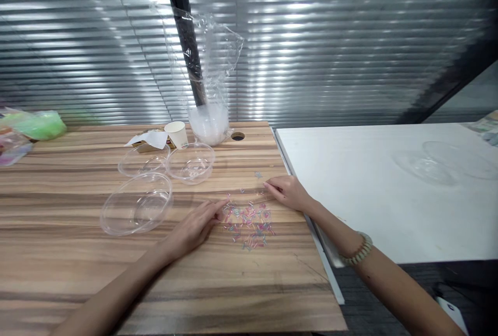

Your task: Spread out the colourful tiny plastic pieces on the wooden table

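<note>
Small pink, blue and clear tube-like pieces lie scattered on the wooden table. At their left edge rests my left hand, its index finger stretched out and the other fingers curled near the pieces. My right hand is at the upper right of the pieces, thumb and fingers pressed together; anything between them is too small to make out. Just left of it is a small greyish cluster. Three clear round plastic bowls stand left of the pieces.
Behind the bowls are a white paper cup, a small box with white paper, and a plastic bag of stacked clear containers. Coloured bags lie far left. A white table with clear lids adjoins on the right.
</note>
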Demonstrator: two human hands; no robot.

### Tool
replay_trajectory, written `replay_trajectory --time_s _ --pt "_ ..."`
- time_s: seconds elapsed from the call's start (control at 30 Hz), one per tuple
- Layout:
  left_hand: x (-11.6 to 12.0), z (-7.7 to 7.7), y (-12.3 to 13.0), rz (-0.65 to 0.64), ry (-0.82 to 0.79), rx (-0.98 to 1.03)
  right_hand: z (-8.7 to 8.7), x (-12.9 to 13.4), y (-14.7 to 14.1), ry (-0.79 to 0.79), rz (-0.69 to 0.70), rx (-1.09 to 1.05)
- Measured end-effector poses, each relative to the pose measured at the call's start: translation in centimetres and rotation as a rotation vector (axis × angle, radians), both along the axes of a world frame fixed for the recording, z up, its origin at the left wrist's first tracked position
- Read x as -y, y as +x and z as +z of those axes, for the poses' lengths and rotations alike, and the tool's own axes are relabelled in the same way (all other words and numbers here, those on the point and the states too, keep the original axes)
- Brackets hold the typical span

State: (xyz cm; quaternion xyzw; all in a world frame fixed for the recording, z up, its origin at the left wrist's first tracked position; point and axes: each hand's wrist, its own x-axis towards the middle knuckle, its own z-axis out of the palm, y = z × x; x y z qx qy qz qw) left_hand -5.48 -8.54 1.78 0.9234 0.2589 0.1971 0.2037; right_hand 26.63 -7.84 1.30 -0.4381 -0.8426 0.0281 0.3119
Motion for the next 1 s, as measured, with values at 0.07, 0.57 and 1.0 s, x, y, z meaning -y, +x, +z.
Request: replay_trajectory --time_s 0.07,0.57,1.0 --pt "0.0 -0.03 0.0 -0.01 0.008 0.005 0.0 0.01 -0.01 -0.005 0.003 0.004" --pt "0.19 0.07 0.09 -0.031 0.058 0.024 0.1 -0.05 0.04 -0.05 0.015 0.02" --pt "0.14 -0.16 0.05 -0.036 0.06 0.003 0.0 -0.08 0.1 -0.093 0.015 0.03"
